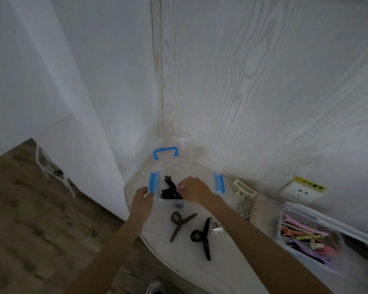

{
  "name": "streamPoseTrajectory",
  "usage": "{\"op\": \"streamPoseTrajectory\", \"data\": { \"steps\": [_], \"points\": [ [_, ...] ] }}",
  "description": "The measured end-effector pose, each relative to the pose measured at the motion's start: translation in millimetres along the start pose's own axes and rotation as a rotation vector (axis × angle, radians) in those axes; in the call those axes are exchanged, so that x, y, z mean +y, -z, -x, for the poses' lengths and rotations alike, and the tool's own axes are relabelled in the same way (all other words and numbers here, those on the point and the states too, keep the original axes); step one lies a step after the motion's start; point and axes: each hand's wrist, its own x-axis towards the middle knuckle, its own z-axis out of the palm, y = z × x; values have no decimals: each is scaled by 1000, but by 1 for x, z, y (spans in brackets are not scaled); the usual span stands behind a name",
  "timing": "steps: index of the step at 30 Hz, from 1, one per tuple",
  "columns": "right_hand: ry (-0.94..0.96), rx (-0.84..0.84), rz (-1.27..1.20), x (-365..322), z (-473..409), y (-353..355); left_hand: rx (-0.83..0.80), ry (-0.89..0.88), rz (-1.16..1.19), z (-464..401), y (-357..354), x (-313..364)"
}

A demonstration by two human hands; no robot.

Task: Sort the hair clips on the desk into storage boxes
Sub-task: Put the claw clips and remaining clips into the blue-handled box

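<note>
head | worn, wide-angle | faces forward-down | near desk (pixel 179 262) corner

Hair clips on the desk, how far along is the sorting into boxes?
Partly done. Black clips already lie in the clear box with blue latches, and coloured clips fill the box on the right. In hand: the left hand touches that box's near corner while the right hand reaches over it. Left on the desk: a grey-brown claw clip, a black claw clip, a silver clip and a cream clip.

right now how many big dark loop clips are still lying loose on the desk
2: a brownish clip just in front of the clear box, and a black clip to its right. More dark clips lie inside the box.
</note>
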Motion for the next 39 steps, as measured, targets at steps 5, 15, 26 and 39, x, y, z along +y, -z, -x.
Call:
{"op": "streamPoseTrajectory", "data": {
  "steps": [5, 15, 26, 39],
  "points": [
    [182, 143, -62, 23, 58, 28, 40, 24, 83, 16, 6, -48],
    [-104, -62, 263, 77, 108, -49, -145, -168, -695, 49, -36, -71],
    [27, -65, -26, 85, 130, 8, -300, -313, -483, 89, 33, -7],
    [-158, -24, -40, 38, 30, 91, 80, -308, -1138, 12, -31, 56]
  ]
}}
